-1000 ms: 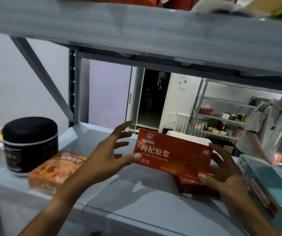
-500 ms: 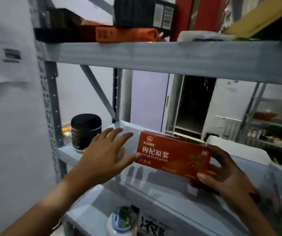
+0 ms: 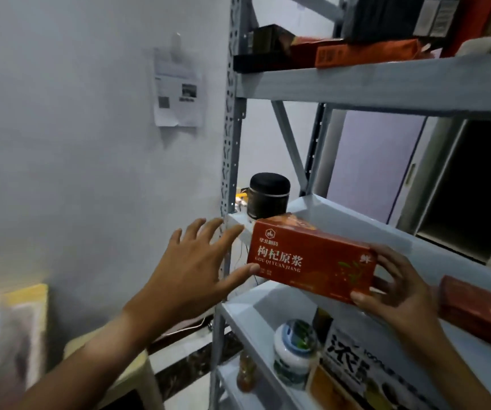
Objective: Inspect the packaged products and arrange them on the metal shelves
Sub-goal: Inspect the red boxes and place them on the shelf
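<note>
I hold a red box with gold Chinese lettering point(image 3: 309, 255) in front of the middle metal shelf point(image 3: 356, 220). My right hand point(image 3: 398, 288) grips its right end, thumb on the front and fingers curled behind. My left hand point(image 3: 196, 267) is spread wide with straight fingers; only its thumb tip touches the box's lower left corner. A second dark red box point(image 3: 481, 309) lies on the middle shelf at the right.
A black jar point(image 3: 268, 195) stands at the shelf's far left corner. The upper shelf point(image 3: 386, 81) carries dark and orange boxes. On the lower shelf stand a white-and-green jar point(image 3: 293, 353) and a printed carton point(image 3: 353, 368). A paper notice point(image 3: 178, 90) hangs on the left wall.
The view has swung left and pulled back from the shelf. The red box has come off the box it rested on and out past the shelf's front edge, still between both hands.
</note>
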